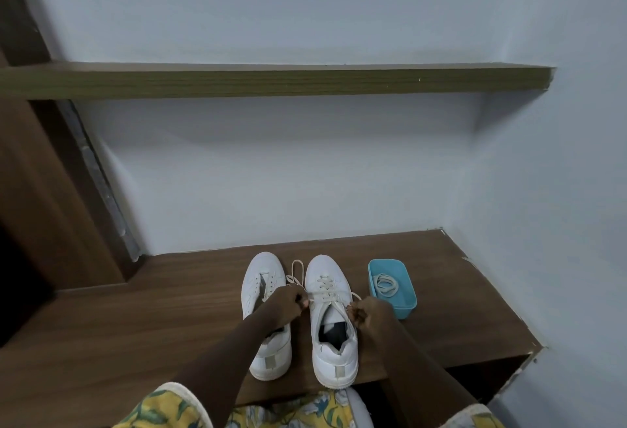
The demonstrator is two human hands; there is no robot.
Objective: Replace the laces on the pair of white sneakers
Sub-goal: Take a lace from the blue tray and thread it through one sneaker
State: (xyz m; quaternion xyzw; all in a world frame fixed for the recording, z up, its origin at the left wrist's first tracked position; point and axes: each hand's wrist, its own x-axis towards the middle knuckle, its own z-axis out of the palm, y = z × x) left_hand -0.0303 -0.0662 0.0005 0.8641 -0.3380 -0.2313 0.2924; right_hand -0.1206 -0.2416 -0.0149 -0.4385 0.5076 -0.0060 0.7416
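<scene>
- White pair on the wooden bench (135,326): left sneaker (268,353) just beside right sneaker (334,356), which carries the lace (327,292).
- Left hand (288,302) at its 9 o'clock and right hand (368,314) at 3 o'clock, curled fingers each pinching a lace end.
- Blue tub (405,310) holding loose laces (386,285), further toward 3 o'clock.

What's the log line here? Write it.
left hand: pinches lace | right hand: pinches lace | right sneaker: laced | left sneaker: unlaced | blue tub: coiled lace
</scene>
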